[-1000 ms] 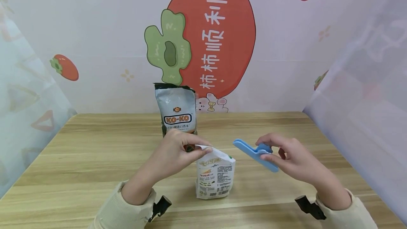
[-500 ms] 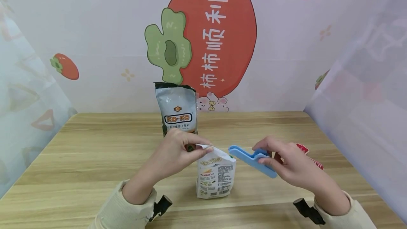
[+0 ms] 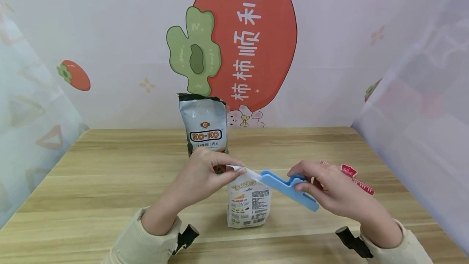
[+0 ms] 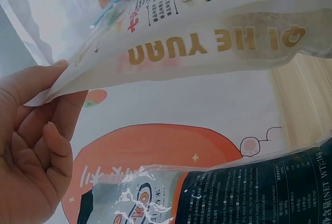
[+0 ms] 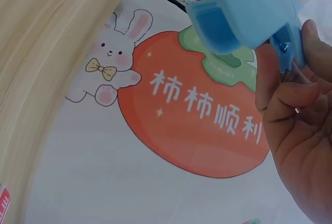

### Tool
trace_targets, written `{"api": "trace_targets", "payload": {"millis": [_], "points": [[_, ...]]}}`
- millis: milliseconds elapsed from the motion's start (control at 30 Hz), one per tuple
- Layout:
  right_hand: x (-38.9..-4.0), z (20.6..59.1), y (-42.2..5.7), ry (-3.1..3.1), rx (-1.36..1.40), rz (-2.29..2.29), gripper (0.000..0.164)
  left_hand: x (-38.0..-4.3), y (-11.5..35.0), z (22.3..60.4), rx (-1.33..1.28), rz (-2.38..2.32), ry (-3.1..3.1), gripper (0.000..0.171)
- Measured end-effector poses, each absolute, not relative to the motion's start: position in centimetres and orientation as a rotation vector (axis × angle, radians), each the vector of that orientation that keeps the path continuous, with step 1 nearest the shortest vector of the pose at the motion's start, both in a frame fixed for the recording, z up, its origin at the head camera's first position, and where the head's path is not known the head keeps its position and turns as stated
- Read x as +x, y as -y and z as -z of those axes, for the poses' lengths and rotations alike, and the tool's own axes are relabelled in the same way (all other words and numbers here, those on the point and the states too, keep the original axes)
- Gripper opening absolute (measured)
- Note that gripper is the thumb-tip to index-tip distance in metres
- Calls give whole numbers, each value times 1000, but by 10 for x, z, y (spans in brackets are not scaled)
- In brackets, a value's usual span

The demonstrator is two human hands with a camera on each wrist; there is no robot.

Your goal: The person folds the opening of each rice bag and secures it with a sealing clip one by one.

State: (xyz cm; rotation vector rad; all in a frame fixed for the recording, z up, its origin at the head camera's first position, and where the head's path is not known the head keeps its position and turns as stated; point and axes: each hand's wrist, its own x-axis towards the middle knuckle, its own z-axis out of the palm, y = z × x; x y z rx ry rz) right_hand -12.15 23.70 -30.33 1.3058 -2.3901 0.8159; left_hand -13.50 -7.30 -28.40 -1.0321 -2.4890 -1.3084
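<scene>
I have brought the blue clip [image 3: 283, 187] left and down, so its tip now overlaps the top right corner of the white bag [image 3: 249, 207]. That bag stands where it did, about midway between the table's [image 3: 110, 174] left and right edges. My left fingers [image 3: 225, 159] pinch its top left corner, parted only by the film, I judge to keep the mouth taut. My right fingers [image 3: 304, 168] sit slightly apart, gripping the clip's handles, likely to spread its bars; whether the bag's edge lies between those I cannot tell. The KO-KO bag [image 3: 205, 121], nearer the far edge, and the red-and-white item [image 3: 349, 170], towards the right edge, seem clear of this work.
</scene>
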Motion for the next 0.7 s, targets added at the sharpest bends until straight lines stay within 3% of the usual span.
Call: {"api": "trace_targets", "payload": {"millis": [700], "points": [[-121, 302, -228, 2613, 1225, -871, 22, -137, 73, 285, -1069, 1305, 2481, 8]]}}
